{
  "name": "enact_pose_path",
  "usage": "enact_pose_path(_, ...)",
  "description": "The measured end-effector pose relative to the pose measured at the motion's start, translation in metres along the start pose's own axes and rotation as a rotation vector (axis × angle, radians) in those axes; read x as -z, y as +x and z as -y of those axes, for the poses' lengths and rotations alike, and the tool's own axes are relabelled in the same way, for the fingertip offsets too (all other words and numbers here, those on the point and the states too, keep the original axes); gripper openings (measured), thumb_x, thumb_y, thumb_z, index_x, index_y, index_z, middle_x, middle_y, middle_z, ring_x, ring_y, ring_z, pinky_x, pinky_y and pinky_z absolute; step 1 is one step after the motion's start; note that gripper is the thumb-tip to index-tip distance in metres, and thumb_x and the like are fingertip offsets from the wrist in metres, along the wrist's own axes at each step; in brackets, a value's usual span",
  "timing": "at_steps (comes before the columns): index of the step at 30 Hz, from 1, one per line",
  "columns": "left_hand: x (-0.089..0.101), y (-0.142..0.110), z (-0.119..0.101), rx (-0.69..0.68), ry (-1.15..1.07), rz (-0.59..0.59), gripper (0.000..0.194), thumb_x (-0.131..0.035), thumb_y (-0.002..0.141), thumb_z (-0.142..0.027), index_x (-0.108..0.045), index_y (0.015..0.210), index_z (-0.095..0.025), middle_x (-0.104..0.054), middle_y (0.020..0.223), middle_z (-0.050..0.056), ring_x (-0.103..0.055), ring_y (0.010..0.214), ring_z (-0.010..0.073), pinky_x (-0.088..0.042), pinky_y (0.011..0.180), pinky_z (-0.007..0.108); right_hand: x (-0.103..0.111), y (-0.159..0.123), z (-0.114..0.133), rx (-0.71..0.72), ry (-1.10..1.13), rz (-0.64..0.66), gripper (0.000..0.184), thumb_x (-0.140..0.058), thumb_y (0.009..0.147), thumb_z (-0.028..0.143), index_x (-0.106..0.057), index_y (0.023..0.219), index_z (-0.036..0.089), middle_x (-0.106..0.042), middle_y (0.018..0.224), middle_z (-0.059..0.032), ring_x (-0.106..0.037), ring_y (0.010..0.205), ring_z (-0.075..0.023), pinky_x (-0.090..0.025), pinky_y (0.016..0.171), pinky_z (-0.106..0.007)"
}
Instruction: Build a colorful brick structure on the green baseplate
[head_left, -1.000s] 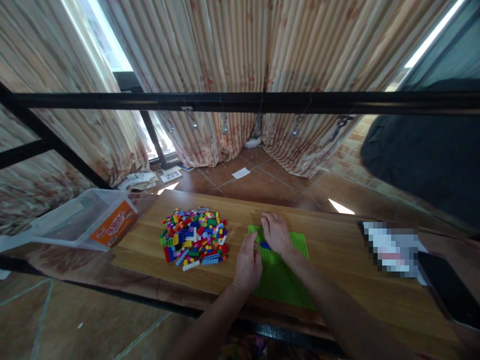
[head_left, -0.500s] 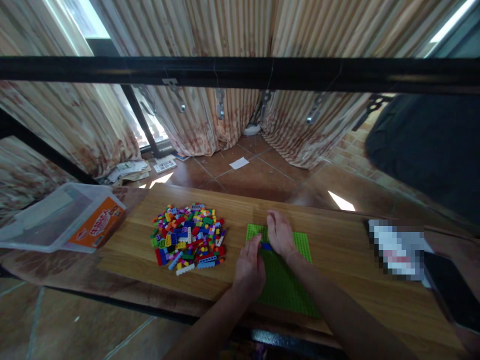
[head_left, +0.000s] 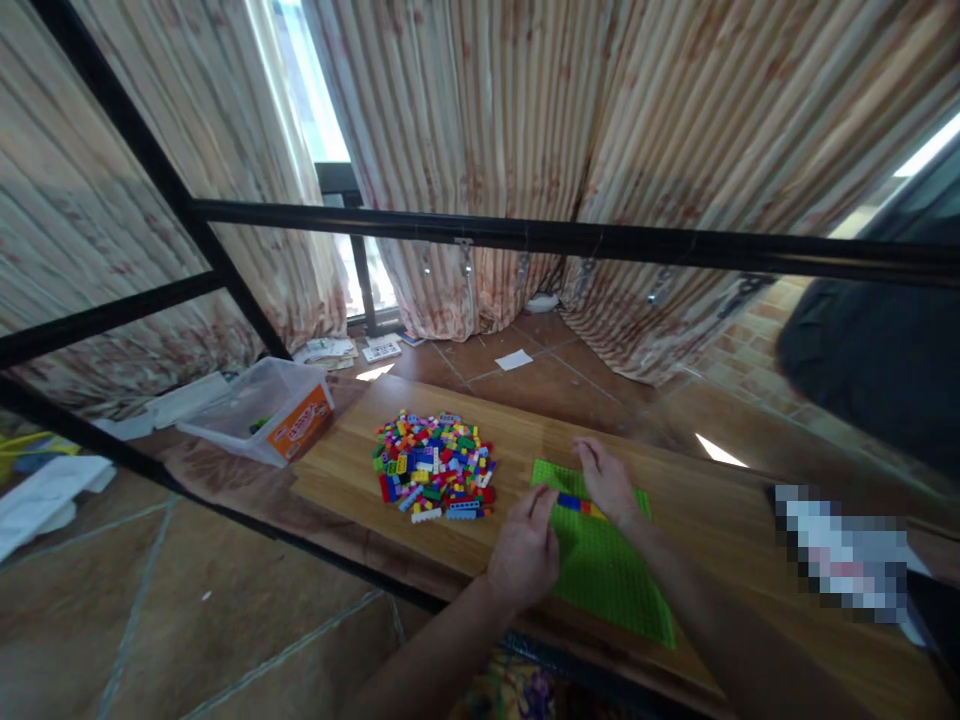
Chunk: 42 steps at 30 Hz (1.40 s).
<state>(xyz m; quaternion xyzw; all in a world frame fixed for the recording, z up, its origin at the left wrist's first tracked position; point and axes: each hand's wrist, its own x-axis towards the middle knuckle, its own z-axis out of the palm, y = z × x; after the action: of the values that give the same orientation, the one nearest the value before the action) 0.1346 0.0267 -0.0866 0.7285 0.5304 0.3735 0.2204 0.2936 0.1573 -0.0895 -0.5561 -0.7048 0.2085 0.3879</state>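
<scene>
A green studded baseplate (head_left: pixel 611 590) lies on the wooden board under my hands. Across its upper part runs a short row of toy bricks (head_left: pixel 574 503), blue, orange and yellow in colour. My left hand (head_left: pixel 526 545) is at the plate's left edge, fingers bent and pressed together by the blue end of the row. Whatever those fingers may hold is hidden. My right hand (head_left: pixel 606 482) reaches over the plate's upper right, its fingers stretched out past the row. It partly covers the yellow end, and I see nothing held in it.
Left of the plate, a heap of loose coloured bricks (head_left: pixel 435 465) lies on the wooden board (head_left: pixel 345 470). Beyond it stands a clear plastic box (head_left: pixel 247 420) with an orange label. A blurred-out item (head_left: pixel 840 550) lies at right. A black metal bar (head_left: pixel 525 235) crosses behind the board.
The view has shifted, showing more floor at left. My hands have drawn apart a little, and more of the brick row shows between them. My left fingers are more bent.
</scene>
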Motion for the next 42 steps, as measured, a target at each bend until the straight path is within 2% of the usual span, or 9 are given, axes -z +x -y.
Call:
enact_pose_path(4,0.025,-0.033,0.01,0.032,0.012,-0.076,0.052,-0.04,0.084,-0.006,-0.047,0.135,-0.017,-0.052,0.137,0.013,-0.047,0.13,0.0219,-0.042,0.111,0.045,0.0,-0.017,0.026,0.081,0.027,0.041,0.032,-0.041,0.09,0.04,-0.066,0.097,0.02,-0.069,0.1,-0.0102,-0.064,0.094,-0.0228,-0.048,0.086,-0.038)
enact_pose_path(7,0.04,-0.059,0.023,0.103,0.038,-0.131,0.047,-0.04,0.086,-0.008,-0.051,0.131,-0.018,-0.055,0.134,0.012,-0.05,0.128,0.0222,-0.045,0.108,0.045,-0.019,-0.047,0.048,0.184,0.054,0.152,0.025,-0.045,0.09,0.031,-0.067,0.095,0.023,-0.069,0.093,-0.0064,-0.064,0.09,-0.0202,-0.049,0.084,-0.035)
enact_pose_path(10,0.052,-0.079,0.034,0.142,0.076,-0.153,0.04,-0.04,0.089,-0.012,-0.057,0.124,-0.019,-0.06,0.127,0.012,-0.057,0.12,0.0222,-0.049,0.103,0.044,-0.045,-0.079,0.063,0.224,0.042,0.171,0.024,-0.044,0.09,0.024,-0.066,0.099,0.023,-0.069,0.095,-0.0064,-0.062,0.093,-0.0208,-0.05,0.085,-0.036)
enact_pose_path(15,0.071,-0.091,0.042,0.15,0.105,-0.168,0.035,-0.04,0.091,-0.015,-0.061,0.118,-0.021,-0.063,0.121,0.011,-0.061,0.113,0.0208,-0.052,0.099,0.039,-0.069,-0.105,0.07,0.226,0.041,0.179,0.025,-0.043,0.09,0.019,-0.065,0.101,0.023,-0.068,0.096,-0.0068,-0.062,0.094,-0.0217,-0.05,0.086,-0.038)
enact_pose_path(23,0.11,-0.077,0.074,0.26,0.243,-0.48,0.031,-0.045,0.091,-0.02,-0.056,0.12,-0.02,-0.065,0.116,0.009,-0.062,0.109,0.0214,-0.052,0.096,0.04,-0.077,-0.113,0.059,0.247,0.022,0.136,0.023,-0.044,0.092,0.022,-0.066,0.098,0.026,-0.068,0.099,-0.0078,-0.063,0.096,-0.0244,-0.049,0.087,-0.043)
enact_pose_path(26,0.13,-0.06,0.089,0.307,0.367,-0.528,0.031,-0.049,0.089,-0.021,-0.056,0.119,-0.018,-0.066,0.112,0.01,-0.061,0.107,0.0238,-0.051,0.095,0.044,-0.079,-0.114,0.057,0.249,0.024,0.136,0.022,-0.044,0.092,0.022,-0.066,0.096,0.025,-0.068,0.099,-0.008,-0.063,0.095,-0.0243,-0.049,0.087,-0.042)
enact_pose_path(30,0.147,-0.029,0.1,0.35,0.525,-0.44,0.04,-0.053,0.084,-0.019,-0.054,0.125,-0.018,-0.064,0.115,0.01,-0.058,0.109,0.0259,-0.048,0.095,0.043,-0.079,-0.114,0.057,0.261,0.027,0.125,0.022,-0.045,0.092,0.021,-0.067,0.095,0.024,-0.067,0.097,-0.0079,-0.063,0.094,-0.0233,-0.049,0.086,-0.04)
enact_pose_path(34,0.148,-0.005,0.104,0.414,0.676,-0.305,0.046,-0.055,0.083,-0.021,-0.054,0.129,-0.015,-0.066,0.111,0.011,-0.057,0.104,0.0283,-0.046,0.093,0.042,-0.079,-0.114,0.059,0.27,0.018,0.105,0.021,-0.046,0.092,0.02,-0.067,0.094,0.023,-0.067,0.096,-0.0072,-0.062,0.093,-0.0218,-0.048,0.085,-0.038)
enact_pose_path(42,0.144,0.007,0.107,0.401,0.773,-0.222,0.043,-0.05,0.083,-0.018,-0.059,0.125,-0.018,-0.068,0.11,0.01,-0.058,0.101,0.0287,-0.043,0.09,0.04,-0.077,-0.113,0.064,0.256,0.014,0.107,0.021,-0.047,0.092,0.016,-0.067,0.091,0.022,-0.066,0.093,-0.0058,-0.06,0.09,-0.0198,-0.047,0.084,-0.035)
